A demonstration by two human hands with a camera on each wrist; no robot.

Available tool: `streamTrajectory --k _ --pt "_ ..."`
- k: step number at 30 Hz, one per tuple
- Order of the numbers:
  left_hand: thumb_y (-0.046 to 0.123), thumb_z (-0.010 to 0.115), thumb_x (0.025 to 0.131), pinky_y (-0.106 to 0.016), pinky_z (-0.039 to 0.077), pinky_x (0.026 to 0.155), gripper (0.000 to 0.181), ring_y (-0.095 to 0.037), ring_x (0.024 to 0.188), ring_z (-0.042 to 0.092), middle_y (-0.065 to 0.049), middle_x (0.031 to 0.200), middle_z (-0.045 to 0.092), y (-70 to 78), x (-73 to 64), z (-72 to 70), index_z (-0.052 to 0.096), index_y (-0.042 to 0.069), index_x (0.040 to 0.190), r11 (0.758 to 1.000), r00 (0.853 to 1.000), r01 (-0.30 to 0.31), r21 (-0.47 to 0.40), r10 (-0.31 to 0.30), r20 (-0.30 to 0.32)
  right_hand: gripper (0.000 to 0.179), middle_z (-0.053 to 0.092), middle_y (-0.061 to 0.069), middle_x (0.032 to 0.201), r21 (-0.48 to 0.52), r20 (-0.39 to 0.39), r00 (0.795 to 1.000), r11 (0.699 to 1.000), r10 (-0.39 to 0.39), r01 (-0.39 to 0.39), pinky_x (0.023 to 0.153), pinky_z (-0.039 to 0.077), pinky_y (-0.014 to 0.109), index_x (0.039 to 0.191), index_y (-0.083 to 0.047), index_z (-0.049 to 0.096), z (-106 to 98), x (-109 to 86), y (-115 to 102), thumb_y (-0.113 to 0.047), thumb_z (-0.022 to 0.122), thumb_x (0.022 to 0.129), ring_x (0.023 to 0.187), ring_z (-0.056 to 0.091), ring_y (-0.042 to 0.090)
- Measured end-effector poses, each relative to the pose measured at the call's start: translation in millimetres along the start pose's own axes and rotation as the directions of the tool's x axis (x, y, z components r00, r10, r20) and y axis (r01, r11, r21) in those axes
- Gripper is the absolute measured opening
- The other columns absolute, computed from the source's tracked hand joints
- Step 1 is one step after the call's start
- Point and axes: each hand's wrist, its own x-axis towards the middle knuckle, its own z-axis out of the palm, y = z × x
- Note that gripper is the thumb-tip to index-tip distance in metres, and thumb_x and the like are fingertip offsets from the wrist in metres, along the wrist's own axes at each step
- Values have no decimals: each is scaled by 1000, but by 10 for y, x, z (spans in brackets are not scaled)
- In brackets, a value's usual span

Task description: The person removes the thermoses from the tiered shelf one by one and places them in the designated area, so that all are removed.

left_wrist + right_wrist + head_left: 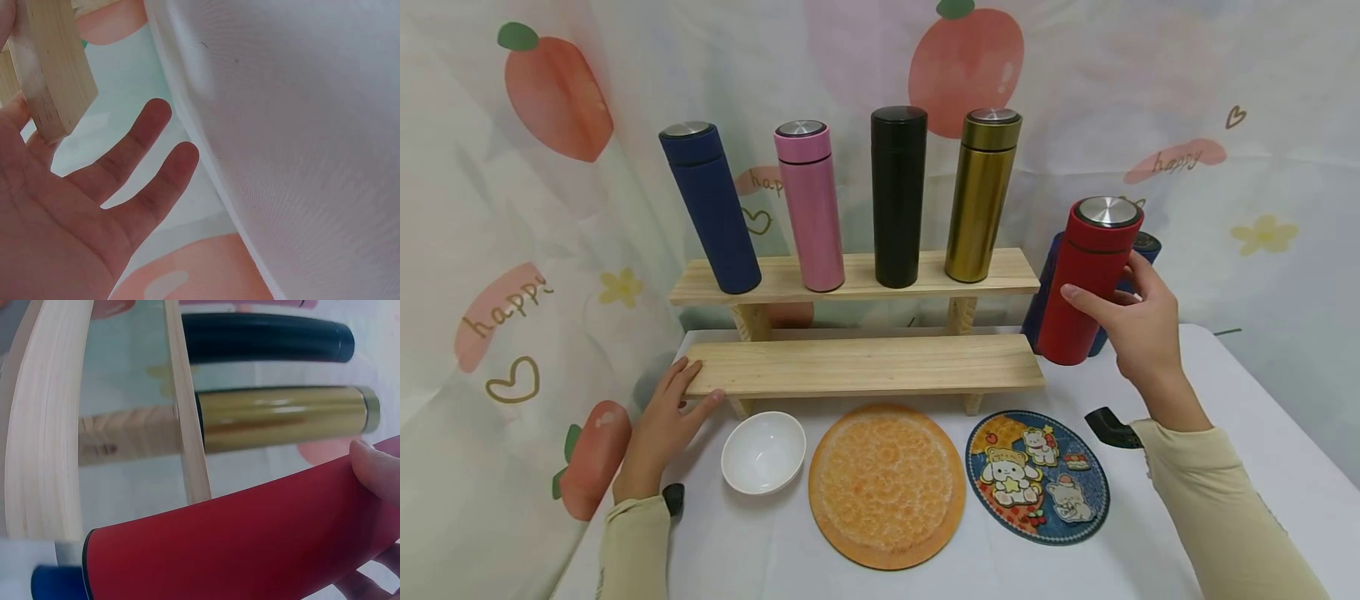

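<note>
My right hand (1142, 325) grips a red thermos bottle (1086, 287) with a silver-topped lid, thumb on the near side. The bottle tilts slightly beside the right end of a two-tier wooden shelf (865, 367). In the right wrist view its red body (237, 537) crosses in front of the shelf. My left hand (662, 425) holds the left end of the lower board, thumb at the front edge; in the left wrist view two fingers (150, 131) extend past the board's end (56, 75). Blue bottles (1043, 292) stand partly hidden behind the red one.
On the upper board stand a navy bottle (713, 212), a pink bottle (811, 208), a black bottle (898, 200) and a gold bottle (983, 200). In front of the shelf are a white bowl (763, 454), a round orange mat (887, 487) and a cartoon-patterned mat (1037, 479).
</note>
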Motion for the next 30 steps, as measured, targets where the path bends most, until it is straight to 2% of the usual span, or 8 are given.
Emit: streamTrajectory --k 8,15,22,30 --pt "56 63 106 -64 43 114 87 -50 143 46 -21 176 15 -6 11 0 31 4 168 1000 1000 4 11 -4 4 74 48 11 156 -30 -30 999 999 43 -44 103 55 33 166 -26 41 -255 39 92 -21 76 102 112 55 7" --pt "55 63 106 -64 43 114 87 -49 143 45 -20 176 14 -3 -1 2 30 4 168 1000 1000 9 12 -9 3 71 54 -5 144 -20 -71 996 998 61 -63 81 49 9 164 -27 46 -463 85 195 -20 78 100 108 56 6" --pt "55 63 106 -63 42 114 87 -49 143 45 -20 176 14 4 -6 5 30 4 168 1000 1000 12 9 -12 7 70 53 -12 138 -35 -110 989 994 98 -102 78 49 6 163 -27 47 -647 143 259 -20 78 100 107 54 4" --pt "59 62 105 -64 42 115 90 -50 144 44 -20 177 11 7 6 13 27 6 169 999 999 38 14 -38 22 69 54 -10 141 -18 -171 978 992 119 -123 75 49 5 161 -30 49 -777 271 417 -16 78 100 115 52 4"
